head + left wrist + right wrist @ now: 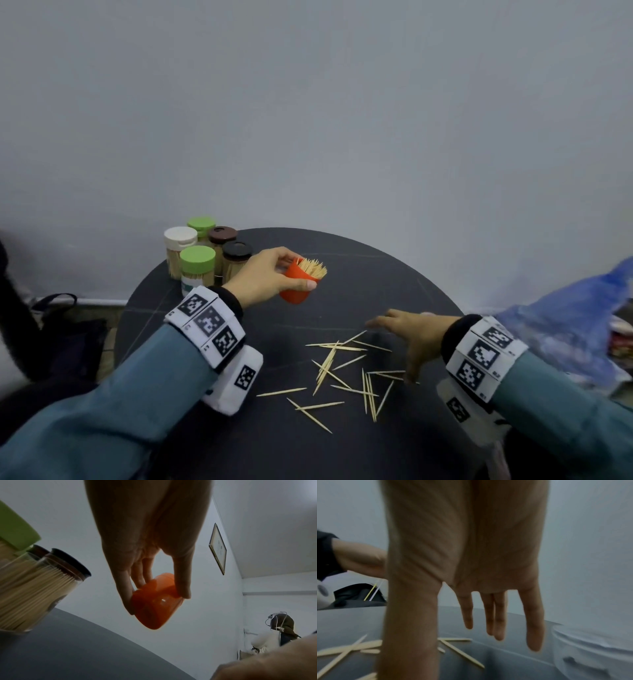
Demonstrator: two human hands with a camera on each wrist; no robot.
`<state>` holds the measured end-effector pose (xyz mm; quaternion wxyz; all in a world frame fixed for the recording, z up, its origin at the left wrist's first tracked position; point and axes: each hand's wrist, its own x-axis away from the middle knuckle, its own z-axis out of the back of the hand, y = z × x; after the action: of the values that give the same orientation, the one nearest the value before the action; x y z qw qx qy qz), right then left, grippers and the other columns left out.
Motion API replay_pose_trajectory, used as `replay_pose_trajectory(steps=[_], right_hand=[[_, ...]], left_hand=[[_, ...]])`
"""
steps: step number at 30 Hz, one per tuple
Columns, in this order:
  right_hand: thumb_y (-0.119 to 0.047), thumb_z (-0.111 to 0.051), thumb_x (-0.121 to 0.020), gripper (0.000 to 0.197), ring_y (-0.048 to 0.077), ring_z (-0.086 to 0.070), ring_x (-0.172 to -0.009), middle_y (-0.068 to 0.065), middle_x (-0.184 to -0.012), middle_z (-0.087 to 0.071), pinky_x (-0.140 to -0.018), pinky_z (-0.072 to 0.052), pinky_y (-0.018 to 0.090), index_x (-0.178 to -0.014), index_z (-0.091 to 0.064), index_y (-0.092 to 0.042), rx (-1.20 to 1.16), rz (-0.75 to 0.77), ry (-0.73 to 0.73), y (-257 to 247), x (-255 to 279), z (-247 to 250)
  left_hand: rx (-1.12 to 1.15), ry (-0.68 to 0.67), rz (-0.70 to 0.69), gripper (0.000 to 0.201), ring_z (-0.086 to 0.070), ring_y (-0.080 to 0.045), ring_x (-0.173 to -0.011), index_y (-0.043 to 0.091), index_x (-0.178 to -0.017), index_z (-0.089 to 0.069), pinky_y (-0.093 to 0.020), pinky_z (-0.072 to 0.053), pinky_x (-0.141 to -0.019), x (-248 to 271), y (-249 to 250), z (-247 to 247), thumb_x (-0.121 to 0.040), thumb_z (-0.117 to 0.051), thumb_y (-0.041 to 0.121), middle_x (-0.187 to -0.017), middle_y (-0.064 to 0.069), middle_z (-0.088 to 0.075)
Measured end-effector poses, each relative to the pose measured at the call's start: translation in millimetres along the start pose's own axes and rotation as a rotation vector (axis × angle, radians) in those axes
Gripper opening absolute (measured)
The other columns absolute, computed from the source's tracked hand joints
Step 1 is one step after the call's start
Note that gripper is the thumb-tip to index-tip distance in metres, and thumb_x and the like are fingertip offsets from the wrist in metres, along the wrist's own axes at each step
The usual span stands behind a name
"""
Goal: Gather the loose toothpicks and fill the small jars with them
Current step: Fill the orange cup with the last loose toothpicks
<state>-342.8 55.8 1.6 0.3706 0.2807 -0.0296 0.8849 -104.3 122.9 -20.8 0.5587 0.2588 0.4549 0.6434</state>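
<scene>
here, the round dark table bears a cluster of lidded clear jars at its far left, already packed. the left hand pinches a small orange plastic jar, tilted, between thumb and fingers, toothpicks bristling from its mouth. the right hand hovers with fingers spread over loose wooden toothpicks scattered in front.

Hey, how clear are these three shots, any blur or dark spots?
Head view: evenly lit, right hand motion-blurred. Left wrist view: left hand dark against the pale wall, orange jar clear. Right wrist view: dim and soft, toothpicks smeared.
</scene>
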Motion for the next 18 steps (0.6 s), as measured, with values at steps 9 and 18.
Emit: replay_pose_trajectory(steps=[9, 18], right_hand=[[-0.010, -0.076, -0.074, 0.077, 0.022, -0.040, -0.128, 0.007, -0.138, -0.039, -0.105, -0.036, 0.034, -0.140, -0.036, -0.013, 0.019, 0.125, 0.119, -1.6, -11.0, -11.6], [-0.014, -0.064, -0.085, 0.036, 0.021, -0.054, -0.111, 0.004, -0.120, -0.055, -0.093, -0.046, 0.036, -0.118, -0.053, -0.011, -0.102, 0.103, 0.301, 1.2, -19.2, -24.3]], left_hand=[[0.025, -0.022, 0.039, 0.056, -0.056, -0.015, -0.105, 0.016, -0.121, -0.057, -0.024, -0.046, -0.076, 1.1, -0.3, 0.2, -0.072, -0.079, 0.028, -0.117, -0.002, -0.061], [0.010, -0.026, 0.051, 0.056, -0.052, -0.014, -0.106, 0.016, -0.124, -0.054, -0.019, -0.045, -0.069, 3.8, 2.1, 1.7, -0.074, -0.077, 0.027, -0.118, 0.000, -0.057]])
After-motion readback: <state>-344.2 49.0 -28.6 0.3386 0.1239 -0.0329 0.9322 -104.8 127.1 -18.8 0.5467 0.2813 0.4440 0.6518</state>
